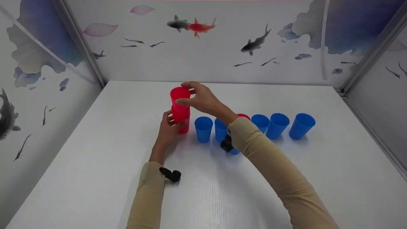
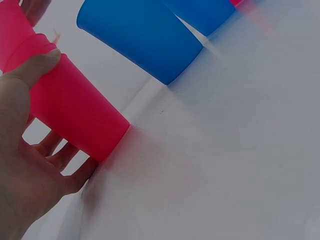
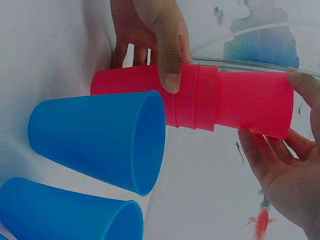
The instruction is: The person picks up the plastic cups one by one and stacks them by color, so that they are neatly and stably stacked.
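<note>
My left hand [image 1: 166, 131] grips a stack of nested red cups [image 2: 82, 107] standing upright on the white table, thumb on one side and fingers around the other. Above it, my right hand [image 1: 205, 99] holds a top red cup [image 3: 252, 102] near its rim between thumb and fingers. In the right wrist view, the lower end of that cup sits inside the stack's topmost cup. Just right of the stack stands a blue cup [image 1: 203, 130], touched by neither hand.
More blue cups stand in a row to the right, among them one blue cup [image 1: 278, 127] and the rightmost blue cup [image 1: 302, 127]. Another red cup [image 1: 244, 115] is mostly hidden behind the right sleeve. Walls with painted fish border the table [image 1: 95, 178].
</note>
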Action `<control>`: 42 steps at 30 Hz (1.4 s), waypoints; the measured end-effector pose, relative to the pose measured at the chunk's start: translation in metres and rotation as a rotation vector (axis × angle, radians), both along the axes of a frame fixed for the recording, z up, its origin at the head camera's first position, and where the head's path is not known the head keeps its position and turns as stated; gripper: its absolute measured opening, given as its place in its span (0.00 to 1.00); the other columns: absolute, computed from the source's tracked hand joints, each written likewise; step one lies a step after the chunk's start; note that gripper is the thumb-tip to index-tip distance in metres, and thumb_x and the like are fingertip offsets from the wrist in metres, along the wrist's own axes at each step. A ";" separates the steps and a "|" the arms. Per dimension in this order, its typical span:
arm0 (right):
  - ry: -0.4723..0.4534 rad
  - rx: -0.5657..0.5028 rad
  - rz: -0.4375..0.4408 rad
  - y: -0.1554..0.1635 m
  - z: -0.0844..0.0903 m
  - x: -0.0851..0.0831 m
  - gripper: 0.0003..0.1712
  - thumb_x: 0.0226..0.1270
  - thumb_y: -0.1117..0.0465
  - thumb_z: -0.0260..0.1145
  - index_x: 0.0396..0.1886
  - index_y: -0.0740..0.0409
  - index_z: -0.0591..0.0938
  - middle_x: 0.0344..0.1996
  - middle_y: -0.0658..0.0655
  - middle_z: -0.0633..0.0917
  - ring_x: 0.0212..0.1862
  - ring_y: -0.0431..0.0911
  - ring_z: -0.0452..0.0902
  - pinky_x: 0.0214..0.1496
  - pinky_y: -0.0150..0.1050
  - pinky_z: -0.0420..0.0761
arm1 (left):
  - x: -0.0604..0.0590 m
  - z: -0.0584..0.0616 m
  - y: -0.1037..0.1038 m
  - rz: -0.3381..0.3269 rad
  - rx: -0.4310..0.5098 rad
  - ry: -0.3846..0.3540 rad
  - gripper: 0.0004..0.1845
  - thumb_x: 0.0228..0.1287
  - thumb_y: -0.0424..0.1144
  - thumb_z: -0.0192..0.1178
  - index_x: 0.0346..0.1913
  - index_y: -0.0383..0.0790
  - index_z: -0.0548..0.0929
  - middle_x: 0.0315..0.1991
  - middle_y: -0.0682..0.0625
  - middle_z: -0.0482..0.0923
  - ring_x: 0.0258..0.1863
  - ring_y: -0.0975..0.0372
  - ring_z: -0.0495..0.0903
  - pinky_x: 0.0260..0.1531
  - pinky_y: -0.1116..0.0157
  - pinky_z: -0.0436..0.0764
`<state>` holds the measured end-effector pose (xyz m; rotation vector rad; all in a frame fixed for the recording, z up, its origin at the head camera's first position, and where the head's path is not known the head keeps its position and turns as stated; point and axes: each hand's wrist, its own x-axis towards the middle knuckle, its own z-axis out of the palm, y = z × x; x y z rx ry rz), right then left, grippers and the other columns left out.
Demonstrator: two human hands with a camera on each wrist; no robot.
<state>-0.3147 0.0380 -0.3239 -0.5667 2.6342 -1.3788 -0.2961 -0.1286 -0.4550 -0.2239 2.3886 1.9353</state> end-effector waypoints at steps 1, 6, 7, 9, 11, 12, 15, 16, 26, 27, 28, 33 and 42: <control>-0.008 0.004 0.004 0.000 -0.001 0.000 0.42 0.60 0.49 0.75 0.73 0.46 0.68 0.69 0.49 0.74 0.66 0.46 0.72 0.55 0.35 0.84 | 0.000 0.000 0.000 0.000 0.000 0.003 0.52 0.52 0.53 0.76 0.75 0.59 0.55 0.72 0.54 0.64 0.71 0.55 0.65 0.66 0.57 0.76; -0.017 0.011 0.043 0.004 -0.005 -0.001 0.40 0.64 0.49 0.72 0.73 0.49 0.68 0.69 0.52 0.74 0.68 0.48 0.73 0.59 0.38 0.84 | 0.001 -0.003 0.000 0.000 0.020 0.029 0.52 0.50 0.55 0.77 0.74 0.59 0.56 0.72 0.54 0.64 0.71 0.56 0.64 0.67 0.57 0.76; -0.012 0.011 0.049 0.006 -0.004 -0.001 0.39 0.64 0.49 0.72 0.72 0.49 0.68 0.69 0.52 0.75 0.68 0.48 0.73 0.59 0.39 0.83 | 0.001 -0.004 0.000 0.001 0.023 0.034 0.52 0.50 0.55 0.77 0.74 0.59 0.56 0.72 0.54 0.64 0.71 0.56 0.64 0.67 0.57 0.75; 0.003 0.017 0.051 0.011 -0.003 -0.002 0.38 0.65 0.48 0.71 0.72 0.49 0.69 0.69 0.52 0.75 0.68 0.48 0.74 0.60 0.39 0.83 | 0.001 -0.005 0.000 0.004 0.027 0.041 0.51 0.51 0.56 0.76 0.74 0.58 0.56 0.72 0.53 0.64 0.71 0.56 0.64 0.68 0.56 0.75; 0.018 0.025 0.050 0.018 0.000 -0.002 0.38 0.65 0.46 0.71 0.71 0.49 0.69 0.68 0.51 0.76 0.68 0.47 0.74 0.60 0.39 0.83 | 0.001 -0.005 0.001 0.008 0.023 0.041 0.51 0.51 0.56 0.76 0.74 0.58 0.56 0.72 0.53 0.64 0.71 0.56 0.64 0.68 0.56 0.74; 0.024 0.033 0.050 0.022 0.002 -0.002 0.37 0.65 0.45 0.70 0.71 0.48 0.70 0.68 0.51 0.76 0.68 0.46 0.74 0.60 0.39 0.83 | 0.001 -0.005 0.001 0.007 0.023 0.042 0.51 0.52 0.56 0.75 0.75 0.58 0.56 0.73 0.53 0.64 0.71 0.55 0.64 0.69 0.55 0.74; 0.037 0.047 0.064 0.036 0.006 -0.003 0.37 0.65 0.44 0.70 0.71 0.47 0.70 0.67 0.51 0.77 0.68 0.46 0.74 0.61 0.40 0.82 | 0.001 -0.005 0.003 0.006 0.019 0.038 0.50 0.53 0.55 0.75 0.75 0.58 0.55 0.73 0.53 0.65 0.72 0.56 0.64 0.69 0.55 0.73; 0.042 0.051 0.073 0.042 0.008 -0.003 0.37 0.65 0.43 0.70 0.70 0.47 0.71 0.67 0.51 0.77 0.68 0.46 0.74 0.62 0.41 0.82 | 0.001 -0.005 0.003 0.003 0.019 0.039 0.51 0.54 0.55 0.75 0.75 0.57 0.55 0.73 0.53 0.64 0.72 0.55 0.64 0.69 0.55 0.73; 0.065 0.047 0.151 0.100 0.022 -0.007 0.31 0.67 0.46 0.69 0.68 0.46 0.74 0.63 0.50 0.80 0.65 0.45 0.76 0.63 0.45 0.82 | -0.001 -0.005 0.001 0.003 0.020 0.051 0.52 0.52 0.55 0.75 0.75 0.55 0.55 0.72 0.51 0.64 0.72 0.55 0.64 0.67 0.55 0.76; 0.062 0.045 0.153 0.106 0.022 -0.007 0.31 0.67 0.47 0.69 0.67 0.45 0.75 0.63 0.50 0.80 0.65 0.45 0.77 0.63 0.46 0.82 | -0.001 -0.005 0.001 0.002 0.020 0.050 0.52 0.52 0.56 0.75 0.75 0.55 0.55 0.72 0.51 0.64 0.72 0.55 0.64 0.67 0.56 0.76; 0.061 0.040 0.157 0.111 0.024 -0.006 0.31 0.67 0.47 0.69 0.67 0.46 0.75 0.63 0.50 0.80 0.65 0.45 0.77 0.63 0.47 0.82 | -0.001 -0.005 0.002 0.004 0.018 0.053 0.52 0.52 0.56 0.76 0.75 0.56 0.55 0.72 0.51 0.65 0.71 0.55 0.64 0.67 0.56 0.76; 0.048 0.021 0.214 0.137 0.025 -0.001 0.32 0.67 0.47 0.68 0.69 0.48 0.74 0.66 0.51 0.79 0.67 0.48 0.75 0.66 0.51 0.79 | -0.001 -0.005 0.002 0.002 0.026 0.074 0.50 0.53 0.54 0.75 0.75 0.55 0.56 0.72 0.51 0.65 0.71 0.55 0.65 0.66 0.55 0.76; 0.019 -0.041 0.263 0.169 0.008 0.005 0.31 0.68 0.52 0.67 0.69 0.49 0.73 0.69 0.55 0.76 0.68 0.53 0.75 0.67 0.54 0.78 | 0.000 -0.005 0.000 -0.013 0.032 0.078 0.49 0.56 0.53 0.74 0.75 0.54 0.55 0.72 0.49 0.65 0.71 0.54 0.64 0.67 0.54 0.75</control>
